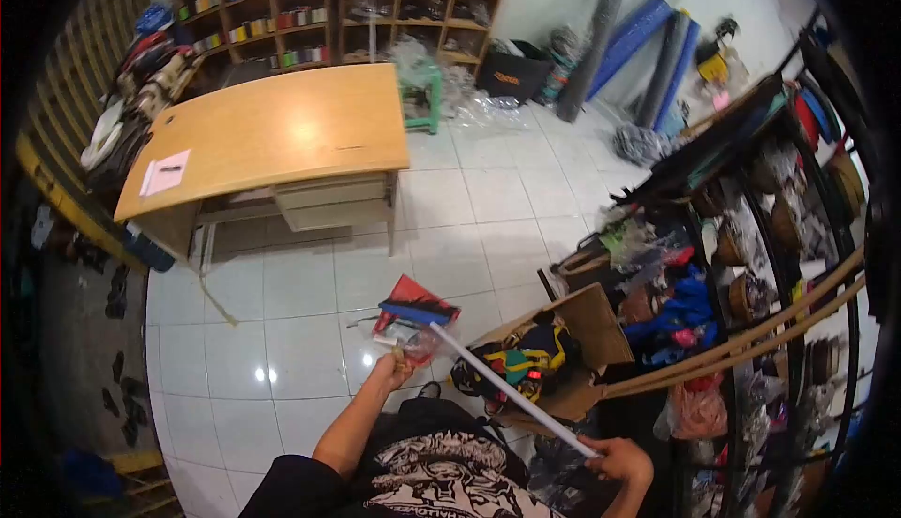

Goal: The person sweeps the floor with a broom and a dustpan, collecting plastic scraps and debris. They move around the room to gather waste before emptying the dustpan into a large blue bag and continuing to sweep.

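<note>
My right hand (621, 462) is closed round the lower end of a white broom handle (516, 394). The handle slants up and left to a blue broom head with dark bristles (413, 313), which lies over a red dustpan (415, 290). My left hand (394, 370) is closed on a short pale handle (386, 341) just below the dustpan. Clear plastic hangs beside that hand, near the pan. What the pan contains is hidden by the broom head.
A wooden desk (282, 129) with a pink paper (165, 173) stands at upper left. To the right, an open cardboard box (601, 330) holds colourful bags, beside crowded racks (751, 316). Rolls (593, 44) lean on the back wall near thread shelves (272, 2).
</note>
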Tool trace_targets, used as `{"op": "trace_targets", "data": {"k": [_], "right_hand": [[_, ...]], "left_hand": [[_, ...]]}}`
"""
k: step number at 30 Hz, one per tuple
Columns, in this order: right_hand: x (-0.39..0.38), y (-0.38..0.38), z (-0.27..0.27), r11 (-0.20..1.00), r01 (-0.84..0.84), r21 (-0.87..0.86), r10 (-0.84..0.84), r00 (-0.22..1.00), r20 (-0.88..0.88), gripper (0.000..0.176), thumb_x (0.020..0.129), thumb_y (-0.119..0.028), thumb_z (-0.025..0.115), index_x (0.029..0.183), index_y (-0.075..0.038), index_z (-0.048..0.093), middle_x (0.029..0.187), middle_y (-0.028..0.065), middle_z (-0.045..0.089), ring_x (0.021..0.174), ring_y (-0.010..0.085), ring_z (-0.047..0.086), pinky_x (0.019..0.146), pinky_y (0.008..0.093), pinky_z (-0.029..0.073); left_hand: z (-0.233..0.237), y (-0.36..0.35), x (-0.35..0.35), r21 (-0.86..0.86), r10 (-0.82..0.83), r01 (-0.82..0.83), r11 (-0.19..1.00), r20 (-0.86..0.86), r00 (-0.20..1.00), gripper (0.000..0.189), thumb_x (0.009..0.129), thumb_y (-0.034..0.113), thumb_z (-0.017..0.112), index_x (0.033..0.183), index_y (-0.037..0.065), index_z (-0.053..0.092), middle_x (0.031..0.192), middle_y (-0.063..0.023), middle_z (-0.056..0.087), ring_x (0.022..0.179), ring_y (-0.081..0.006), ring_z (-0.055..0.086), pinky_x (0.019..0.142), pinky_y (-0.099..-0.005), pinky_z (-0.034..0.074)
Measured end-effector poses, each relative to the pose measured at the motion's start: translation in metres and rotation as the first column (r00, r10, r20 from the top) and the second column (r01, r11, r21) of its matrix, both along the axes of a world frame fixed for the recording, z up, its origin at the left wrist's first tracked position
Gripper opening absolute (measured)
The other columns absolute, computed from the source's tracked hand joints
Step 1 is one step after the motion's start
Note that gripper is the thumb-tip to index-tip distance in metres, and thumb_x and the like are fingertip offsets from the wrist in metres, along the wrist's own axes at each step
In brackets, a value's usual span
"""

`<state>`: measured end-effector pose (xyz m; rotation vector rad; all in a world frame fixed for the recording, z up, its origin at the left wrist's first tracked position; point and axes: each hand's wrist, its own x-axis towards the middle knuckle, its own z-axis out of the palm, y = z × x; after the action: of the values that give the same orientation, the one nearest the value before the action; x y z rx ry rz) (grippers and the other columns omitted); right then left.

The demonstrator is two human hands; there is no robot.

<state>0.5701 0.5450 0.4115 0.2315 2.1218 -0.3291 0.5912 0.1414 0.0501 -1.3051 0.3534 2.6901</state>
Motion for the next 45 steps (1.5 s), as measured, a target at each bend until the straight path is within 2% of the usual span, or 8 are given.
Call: {"op": "trace_targets", "data": {"k": [10, 15, 18, 26, 29, 31, 41, 45], "right_hand": [[-0.151, 0.015, 0.027, 0.991, 0.132, -0.026, -0.134, 0.981, -0.139, 0.055, 0.077, -0.012, 0.067, 0.126, -0.032, 0.051, 0.072, 0.0111, 0.066, 0.051, 0.0125, 0.061, 0.057, 0.0289, 0.050], [-0.272, -0.007, 0.005, 0.973, 0.195, -0.125, -0.213, 0.967, -0.142, 0.058, 0.078, -0.011, 0.066, 0.129, -0.033, 0.048, 0.070, 0.0099, 0.065, 0.051, 0.0122, 0.060, 0.056, 0.0286, 0.049], [-0.349, -0.028, -0.005, 0.930, 0.324, -0.172, -0.342, 0.936, -0.083, 0.057, 0.078, -0.011, 0.068, 0.129, -0.029, 0.050, 0.066, 0.0024, 0.060, 0.049, 0.0064, 0.051, 0.049, 0.0246, 0.046], [-0.525, -0.079, 0.004, 0.794, 0.558, -0.241, -0.573, 0.819, 0.008, 0.054, 0.084, -0.008, 0.061, 0.130, -0.033, 0.048, 0.069, 0.0040, 0.057, 0.054, 0.0088, 0.050, 0.053, 0.0253, 0.043], [-0.572, -0.065, -0.022, 0.805, 0.514, -0.297, -0.550, 0.834, -0.047, 0.055, 0.082, -0.007, 0.062, 0.129, -0.031, 0.049, 0.072, 0.0017, 0.060, 0.050, 0.0075, 0.051, 0.051, 0.0242, 0.046], [-0.629, -0.072, -0.011, 0.713, 0.649, -0.266, -0.671, 0.741, 0.012, 0.053, 0.081, -0.009, 0.063, 0.128, -0.030, 0.051, 0.069, 0.0023, 0.061, 0.052, 0.0082, 0.054, 0.052, 0.0245, 0.047], [-0.919, 0.002, 0.006, 0.892, 0.450, -0.041, -0.443, 0.852, -0.281, 0.051, 0.078, -0.019, 0.064, 0.126, -0.034, 0.052, 0.069, 0.0124, 0.063, 0.057, 0.0190, 0.062, 0.062, 0.0341, 0.051], [-1.011, 0.039, 0.005, 0.844, 0.533, -0.048, -0.528, 0.813, -0.247, 0.054, 0.077, -0.020, 0.066, 0.126, -0.036, 0.051, 0.071, 0.0145, 0.064, 0.058, 0.0230, 0.062, 0.063, 0.0350, 0.051]], "left_hand": [[0.016, 0.006, -0.258, 0.152, -0.161, 0.177, 0.972, -0.113, 0.980, 0.016, 0.072, -0.003, 0.040, 0.088, -0.004, 0.037, 0.076, -0.0146, 0.043, 0.060, -0.0200, 0.044, 0.043, -0.0251, 0.036], [0.024, -0.024, -0.406, -0.138, -0.359, 0.339, 0.930, -0.166, 0.918, 0.016, 0.077, 0.002, 0.040, 0.092, -0.004, 0.040, 0.075, -0.0103, 0.046, 0.060, -0.0165, 0.047, 0.047, -0.0235, 0.040], [0.011, -0.054, -0.494, -0.080, -0.421, 0.415, 0.906, -0.107, 0.900, 0.017, 0.076, -0.001, 0.041, 0.093, -0.005, 0.041, 0.077, -0.0117, 0.046, 0.062, -0.0185, 0.048, 0.048, -0.0252, 0.041], [0.027, -0.077, -0.770, -0.097, -0.576, 0.574, 0.813, 0.016, 0.818, 0.024, 0.074, -0.002, 0.043, 0.097, -0.005, 0.037, 0.080, -0.0128, 0.047, 0.063, -0.0213, 0.050, 0.046, -0.0246, 0.041], [0.016, -0.059, -0.868, -0.069, -0.620, 0.617, 0.784, -0.052, 0.783, 0.023, 0.073, -0.002, 0.042, 0.095, -0.003, 0.036, 0.078, -0.0115, 0.045, 0.062, -0.0210, 0.048, 0.044, -0.0247, 0.038], [0.021, -0.038, -0.937, -0.073, -0.650, 0.648, 0.758, -0.015, 0.760, 0.021, 0.073, -0.001, 0.042, 0.093, -0.001, 0.036, 0.076, -0.0108, 0.044, 0.061, -0.0203, 0.047, 0.043, -0.0245, 0.038], [0.026, 0.103, -1.255, 0.012, -0.700, 0.700, 0.714, -0.026, 0.714, 0.026, 0.074, 0.001, 0.041, 0.100, -0.001, 0.038, 0.072, -0.0090, 0.043, 0.058, -0.0178, 0.046, 0.043, -0.0232, 0.036], [0.021, 0.154, -1.367, -0.007, -0.714, 0.715, 0.699, -0.051, 0.698, 0.025, 0.077, 0.001, 0.040, 0.102, -0.001, 0.038, 0.073, -0.0090, 0.043, 0.058, -0.0179, 0.046, 0.043, -0.0230, 0.036]]}}
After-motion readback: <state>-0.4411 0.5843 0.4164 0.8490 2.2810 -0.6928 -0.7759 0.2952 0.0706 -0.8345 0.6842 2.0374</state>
